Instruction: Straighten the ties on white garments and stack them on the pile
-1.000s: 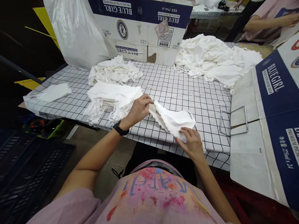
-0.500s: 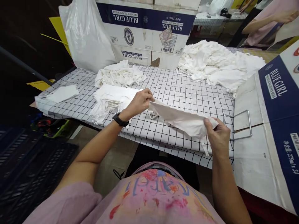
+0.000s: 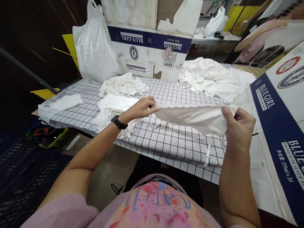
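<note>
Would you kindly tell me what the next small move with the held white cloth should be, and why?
Probably lower the white cloth flat onto the checked tablecloth: the left hand and right hand hold its ends apart, and a strap dangles loose.

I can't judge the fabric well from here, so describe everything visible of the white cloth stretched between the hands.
The long, off-white cloth piece looks thin and soft, with a slightly wavy upper edge and shallow creases. It is drawn out sideways, roughly level, above the white tablecloth with black grid lines. The left hand pinches one end; the right hand grips the other, thumb on the near face. Narrow white strips show below it towards both ends.
</note>
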{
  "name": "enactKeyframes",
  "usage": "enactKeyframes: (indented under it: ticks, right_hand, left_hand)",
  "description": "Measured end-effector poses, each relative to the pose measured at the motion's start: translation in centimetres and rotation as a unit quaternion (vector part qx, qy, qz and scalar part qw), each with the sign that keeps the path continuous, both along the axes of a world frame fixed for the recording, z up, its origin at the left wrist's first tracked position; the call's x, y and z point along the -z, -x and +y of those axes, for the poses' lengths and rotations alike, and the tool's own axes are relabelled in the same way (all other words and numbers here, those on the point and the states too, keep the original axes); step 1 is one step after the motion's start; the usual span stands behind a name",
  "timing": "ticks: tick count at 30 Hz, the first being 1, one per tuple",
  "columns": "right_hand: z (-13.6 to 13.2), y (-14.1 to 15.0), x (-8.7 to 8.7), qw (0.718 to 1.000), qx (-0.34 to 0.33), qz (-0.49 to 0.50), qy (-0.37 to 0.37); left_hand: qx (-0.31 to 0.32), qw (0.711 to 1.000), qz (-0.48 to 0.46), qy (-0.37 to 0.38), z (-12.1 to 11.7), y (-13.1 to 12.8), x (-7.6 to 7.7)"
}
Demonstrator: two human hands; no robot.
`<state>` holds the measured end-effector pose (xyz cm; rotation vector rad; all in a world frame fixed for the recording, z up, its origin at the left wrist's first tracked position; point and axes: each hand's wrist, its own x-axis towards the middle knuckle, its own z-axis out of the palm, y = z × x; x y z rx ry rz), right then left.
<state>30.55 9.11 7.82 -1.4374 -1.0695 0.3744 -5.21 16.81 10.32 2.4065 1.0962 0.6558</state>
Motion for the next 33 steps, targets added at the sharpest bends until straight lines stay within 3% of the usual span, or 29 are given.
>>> enactKeyframes:
  ticks: [5, 10, 14, 22, 26, 30, 33]
  right_hand:
    - [0.3, -0.3, -1.1, 0.999, 0.0, 0.039, -0.034]
    - [-1.6, 0.0, -2.7, 0.995, -0.028, 0.095, -0.019]
    - [-3.8, 0.5, -4.3, 0.994, -0.028, 0.103, -0.034]
    - [-8.2, 1.7, -7.4, 0.983, -0.051, 0.159, -0.077]
    - [-9.5, 2.3, -8.2, 0.972, -0.073, 0.214, -0.06]
    - [-8.5, 1.7, -6.8, 0.96, -0.105, 0.257, -0.042]
    - [-6.5, 0.5, -4.2, 0.958, -0.115, 0.262, -0.01]
  left_hand:
    - [-0.022, 0.998, -0.064, -0.004, 0.3, 0.5, -0.6]
    - [-0.043, 0.984, -0.158, 0.066, -0.7, 1.3, -2.9]
    - [-0.077, 0.972, -0.218, 0.038, -2.0, 1.8, -5.2]
    - [-0.13, 0.918, -0.369, -0.069, -7.4, 2.2, -10.1]
    - [-0.127, 0.897, -0.418, -0.075, -10.1, 2.5, -12.0]
    - [-0.109, 0.906, -0.408, -0.019, -9.8, 2.5, -11.7]
    - [-0.101, 0.935, -0.335, 0.061, -7.4, 2.2, -9.0]
